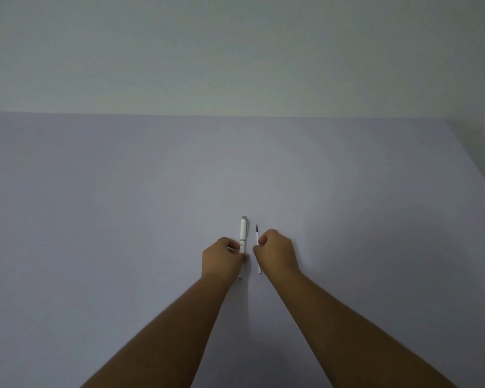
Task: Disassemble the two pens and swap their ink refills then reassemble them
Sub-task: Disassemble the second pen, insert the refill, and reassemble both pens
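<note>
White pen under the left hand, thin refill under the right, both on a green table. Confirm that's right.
Not quite: the table is pale lilac, not green, as the head view shows. The rest stands: the left hand is on the white pen and the right hand on the thin refill.

There is one camera, worn on the person's head. It looks forward and down from above, over a pale purple table (123,219) to a plain wall (235,51) at the far end. Both bare arms reach in from the bottom edge toward the middle. The view is wide, so the hands look small. No other view shares the scene.
</note>
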The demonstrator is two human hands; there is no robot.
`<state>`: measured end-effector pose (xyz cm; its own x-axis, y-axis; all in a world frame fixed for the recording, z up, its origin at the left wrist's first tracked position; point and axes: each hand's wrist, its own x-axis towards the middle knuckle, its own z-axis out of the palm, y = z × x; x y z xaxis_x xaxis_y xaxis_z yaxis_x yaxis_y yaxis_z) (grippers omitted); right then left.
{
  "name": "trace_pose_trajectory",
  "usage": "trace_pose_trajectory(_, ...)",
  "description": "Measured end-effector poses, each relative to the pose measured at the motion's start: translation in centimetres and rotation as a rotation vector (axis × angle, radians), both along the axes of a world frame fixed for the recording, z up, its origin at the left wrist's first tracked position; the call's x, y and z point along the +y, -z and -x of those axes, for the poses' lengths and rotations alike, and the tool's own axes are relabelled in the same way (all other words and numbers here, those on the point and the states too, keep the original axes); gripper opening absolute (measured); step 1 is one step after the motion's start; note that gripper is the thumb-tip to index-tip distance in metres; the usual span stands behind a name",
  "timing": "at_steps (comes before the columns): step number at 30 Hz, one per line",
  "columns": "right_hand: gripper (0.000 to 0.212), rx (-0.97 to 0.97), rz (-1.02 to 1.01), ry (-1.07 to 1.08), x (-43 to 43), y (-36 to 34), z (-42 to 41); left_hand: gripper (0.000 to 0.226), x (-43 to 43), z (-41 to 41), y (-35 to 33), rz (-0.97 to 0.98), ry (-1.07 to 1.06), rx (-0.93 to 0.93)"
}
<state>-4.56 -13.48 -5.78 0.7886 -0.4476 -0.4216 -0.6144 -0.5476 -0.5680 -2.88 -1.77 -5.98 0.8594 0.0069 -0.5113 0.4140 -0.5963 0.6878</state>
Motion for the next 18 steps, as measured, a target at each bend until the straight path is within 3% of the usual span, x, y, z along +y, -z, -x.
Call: trace_pose_trajectory(18, 0.01, -0.006, -0.029, 0.031, 0.1, 0.03, -0.15, 0.025, 0.07, -0.42, 0.21, -0.043, 0.019, -0.009)
